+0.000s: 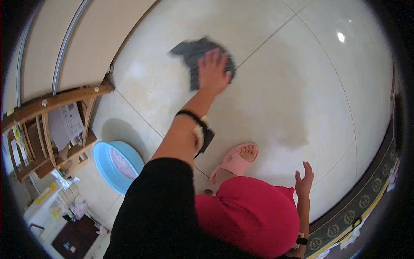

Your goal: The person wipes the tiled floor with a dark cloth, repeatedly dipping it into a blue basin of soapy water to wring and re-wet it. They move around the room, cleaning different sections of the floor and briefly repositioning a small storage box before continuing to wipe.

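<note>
My left hand (212,72) lies flat on a dark grey cloth (195,49), pressing it to the floor tiles with fingers stretched out. The cloth is crumpled and spreads out past the fingertips and to the left of the hand; hand and cloth are slightly blurred. Off to the lower right, beside my bent knee in red trousers, my right hand (304,178) hangs in the air with nothing in it. Its fingers are apart and a little bent.
A light blue basin (113,167) holding cloudy liquid stands at the left. Beside it is a wooden rack (64,101) with papers. A pale panel with metal rails (69,43) rises at upper left. My foot wears a pink slipper (233,165). A dark patterned border (353,211) runs along the right.
</note>
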The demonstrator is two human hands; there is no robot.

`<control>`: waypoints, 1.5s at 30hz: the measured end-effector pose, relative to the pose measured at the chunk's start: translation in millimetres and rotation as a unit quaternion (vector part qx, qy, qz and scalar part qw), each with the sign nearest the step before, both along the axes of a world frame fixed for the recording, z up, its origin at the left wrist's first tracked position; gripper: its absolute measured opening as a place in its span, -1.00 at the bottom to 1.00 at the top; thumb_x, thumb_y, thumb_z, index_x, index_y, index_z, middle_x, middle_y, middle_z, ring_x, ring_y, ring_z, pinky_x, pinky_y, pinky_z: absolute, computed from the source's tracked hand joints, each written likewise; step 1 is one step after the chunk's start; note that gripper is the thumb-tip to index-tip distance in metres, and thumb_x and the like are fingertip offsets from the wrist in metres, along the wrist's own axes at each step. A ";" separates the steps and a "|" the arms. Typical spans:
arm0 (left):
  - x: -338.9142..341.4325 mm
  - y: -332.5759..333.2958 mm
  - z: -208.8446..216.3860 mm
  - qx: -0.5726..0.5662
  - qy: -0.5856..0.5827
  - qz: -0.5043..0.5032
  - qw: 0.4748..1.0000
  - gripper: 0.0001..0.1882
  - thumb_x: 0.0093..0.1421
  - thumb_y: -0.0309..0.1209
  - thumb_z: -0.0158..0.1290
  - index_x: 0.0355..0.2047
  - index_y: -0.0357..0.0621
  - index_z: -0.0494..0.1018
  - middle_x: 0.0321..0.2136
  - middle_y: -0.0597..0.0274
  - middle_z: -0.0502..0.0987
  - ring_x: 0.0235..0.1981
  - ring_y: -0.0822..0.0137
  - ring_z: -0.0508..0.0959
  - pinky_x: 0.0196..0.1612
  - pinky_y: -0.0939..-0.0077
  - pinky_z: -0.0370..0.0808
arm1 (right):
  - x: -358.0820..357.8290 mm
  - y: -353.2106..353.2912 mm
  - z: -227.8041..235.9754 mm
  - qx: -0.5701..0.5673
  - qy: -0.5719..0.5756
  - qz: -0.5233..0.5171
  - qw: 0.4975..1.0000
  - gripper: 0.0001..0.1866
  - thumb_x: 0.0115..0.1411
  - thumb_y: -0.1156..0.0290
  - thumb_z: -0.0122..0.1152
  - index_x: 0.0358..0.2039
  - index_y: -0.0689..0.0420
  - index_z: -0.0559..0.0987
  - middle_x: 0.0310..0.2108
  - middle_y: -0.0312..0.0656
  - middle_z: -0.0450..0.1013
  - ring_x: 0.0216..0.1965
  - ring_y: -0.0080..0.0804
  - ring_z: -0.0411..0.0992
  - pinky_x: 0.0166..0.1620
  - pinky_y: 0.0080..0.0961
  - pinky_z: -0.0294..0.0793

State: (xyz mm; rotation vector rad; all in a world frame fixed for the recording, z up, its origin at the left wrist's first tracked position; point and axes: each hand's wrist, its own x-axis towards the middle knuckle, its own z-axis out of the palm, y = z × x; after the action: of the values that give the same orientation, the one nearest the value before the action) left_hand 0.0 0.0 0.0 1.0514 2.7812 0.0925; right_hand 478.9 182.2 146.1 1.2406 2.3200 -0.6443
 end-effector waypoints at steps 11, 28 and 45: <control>-52.3 -213.2 -20.2 -0.021 0.057 0.280 0.958 -0.32 0.18 -0.06 -0.06 0.29 0.16 0.09 0.28 0.15 0.14 0.26 0.05 0.14 0.25 -0.08 0.01 | -106.1 45.2 35.8 0.042 0.065 0.090 0.993 -0.48 0.16 0.48 0.15 0.15 0.16 0.33 0.21 0.02 0.21 0.26 -0.06 0.13 0.29 -0.14 0.05; 17.4 -334.6 53.4 0.036 -0.143 0.543 0.826 -0.13 0.14 -0.10 0.07 0.35 0.01 -0.12 0.35 0.05 -0.08 0.36 0.02 -0.05 0.33 0.07 -0.02 | -149.9 -56.0 102.4 0.054 0.188 0.141 0.970 -0.49 0.10 0.51 0.20 0.11 0.14 0.38 0.20 0.06 0.22 0.23 -0.01 0.18 0.24 -0.22 0.20; 29.3 -356.9 31.7 0.044 -0.131 0.545 0.827 -0.19 0.21 -0.10 -0.03 0.33 -0.20 -0.10 0.34 -0.15 -0.16 0.34 -0.14 -0.07 0.35 0.19 -0.02 | -242.5 -102.1 80.5 0.011 0.235 0.276 0.932 -0.44 0.08 0.47 0.23 0.13 0.11 0.36 0.19 0.05 0.22 0.20 0.03 0.20 0.21 -0.19 0.23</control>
State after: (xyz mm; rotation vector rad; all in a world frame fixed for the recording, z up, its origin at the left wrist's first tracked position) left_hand 29.3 -356.9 31.7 -0.6200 2.7177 0.4522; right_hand 236.3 80.1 226.6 0.4026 2.8894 -0.7649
